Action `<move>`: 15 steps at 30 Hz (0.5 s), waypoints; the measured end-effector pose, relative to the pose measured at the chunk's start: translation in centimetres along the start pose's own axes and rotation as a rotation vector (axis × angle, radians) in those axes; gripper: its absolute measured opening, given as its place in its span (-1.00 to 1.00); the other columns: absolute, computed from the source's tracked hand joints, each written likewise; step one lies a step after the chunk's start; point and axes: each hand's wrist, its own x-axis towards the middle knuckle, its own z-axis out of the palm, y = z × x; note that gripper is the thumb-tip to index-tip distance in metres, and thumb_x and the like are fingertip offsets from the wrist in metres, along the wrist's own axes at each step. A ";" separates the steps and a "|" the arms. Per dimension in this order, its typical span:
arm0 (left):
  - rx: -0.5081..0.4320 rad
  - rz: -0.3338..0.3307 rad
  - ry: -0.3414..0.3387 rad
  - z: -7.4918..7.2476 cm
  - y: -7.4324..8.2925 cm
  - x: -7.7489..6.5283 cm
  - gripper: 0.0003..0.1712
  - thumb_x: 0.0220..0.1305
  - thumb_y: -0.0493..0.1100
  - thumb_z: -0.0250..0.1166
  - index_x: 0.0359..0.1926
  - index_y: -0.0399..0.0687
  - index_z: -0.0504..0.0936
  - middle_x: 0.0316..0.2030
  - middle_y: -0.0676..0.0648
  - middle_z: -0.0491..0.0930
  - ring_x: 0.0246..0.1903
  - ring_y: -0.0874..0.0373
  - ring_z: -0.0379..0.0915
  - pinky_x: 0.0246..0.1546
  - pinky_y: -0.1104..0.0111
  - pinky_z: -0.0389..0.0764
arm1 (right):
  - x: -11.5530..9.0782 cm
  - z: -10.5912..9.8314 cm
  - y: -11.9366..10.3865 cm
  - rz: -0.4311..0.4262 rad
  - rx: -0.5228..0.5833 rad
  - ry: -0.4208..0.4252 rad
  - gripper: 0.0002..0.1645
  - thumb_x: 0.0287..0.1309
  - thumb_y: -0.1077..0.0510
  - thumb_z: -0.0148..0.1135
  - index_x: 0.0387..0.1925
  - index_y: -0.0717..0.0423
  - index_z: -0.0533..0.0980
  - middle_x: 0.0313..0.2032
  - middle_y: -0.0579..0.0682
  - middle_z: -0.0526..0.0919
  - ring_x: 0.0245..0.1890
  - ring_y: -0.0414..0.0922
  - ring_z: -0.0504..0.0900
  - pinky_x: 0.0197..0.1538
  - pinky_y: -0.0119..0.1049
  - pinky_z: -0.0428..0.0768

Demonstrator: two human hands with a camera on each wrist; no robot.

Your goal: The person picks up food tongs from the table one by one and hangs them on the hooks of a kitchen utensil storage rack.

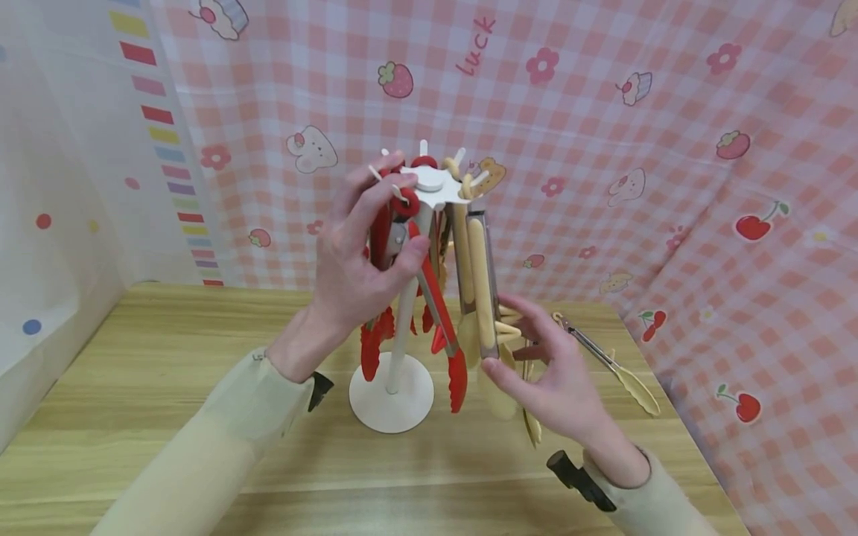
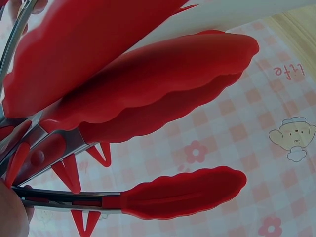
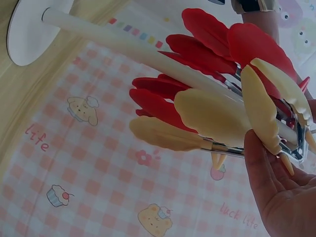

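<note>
A white rotating utensil rack (image 1: 436, 195) stands on a round base, with hooks around its top. My left hand (image 1: 355, 257) is curled at the rack's top, fingertips at the hooks and thumb by a pair of red tongs (image 1: 457, 376). Several red tongs hang around the post, their scalloped heads (image 2: 182, 192) pointing down. On the right side, my right hand (image 1: 553, 372) pinches a pair of cream tongs (image 1: 481, 279) low on the handles, its thumb (image 3: 256, 153) near the tongs' head. Another pair of cream tongs (image 3: 163, 134) hangs beside it.
Cream tongs (image 1: 633, 387) lie on the wooden table (image 1: 268, 476) at the right, and another pair (image 1: 532, 428) shows partly below my right hand. A pink checked cloth (image 1: 570, 97) covers the wall behind the rack and on the right.
</note>
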 end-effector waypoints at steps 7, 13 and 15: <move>-0.002 -0.003 -0.013 -0.2 0.1 0.0 -0.41 0.42 0.15 0.18 0.26 -0.14 0.55 0.38 -0.31 0.45 0.30 -0.08 0.52 0.18 0.29 0.66 | 0.1 1.1 0.4 0.032 0.007 0.017 -0.14 0.06 0.39 0.45 0.43 0.18 0.40 0.15 0.20 0.72 0.03 -0.49 0.66 -0.14 -0.34 0.76; -0.009 -0.006 -0.022 -0.2 0.1 -0.1 -0.43 0.40 0.09 0.19 0.27 -0.15 0.54 0.39 -0.31 0.45 0.29 -0.08 0.53 0.19 0.30 0.67 | 0.3 2.1 0.7 0.027 0.033 0.027 -0.15 0.09 0.37 0.45 0.44 0.16 0.39 0.23 0.18 0.68 0.08 -0.45 0.67 -0.12 -0.31 0.77; -0.008 -0.003 -0.019 -0.2 0.1 0.0 -0.44 0.38 0.07 0.19 0.26 -0.15 0.55 0.38 -0.31 0.45 0.30 -0.08 0.53 0.20 0.29 0.67 | 0.4 2.4 0.8 0.021 0.035 0.033 -0.15 0.09 0.37 0.45 0.44 0.16 0.39 0.25 0.18 0.67 0.08 -0.44 0.68 -0.12 -0.31 0.78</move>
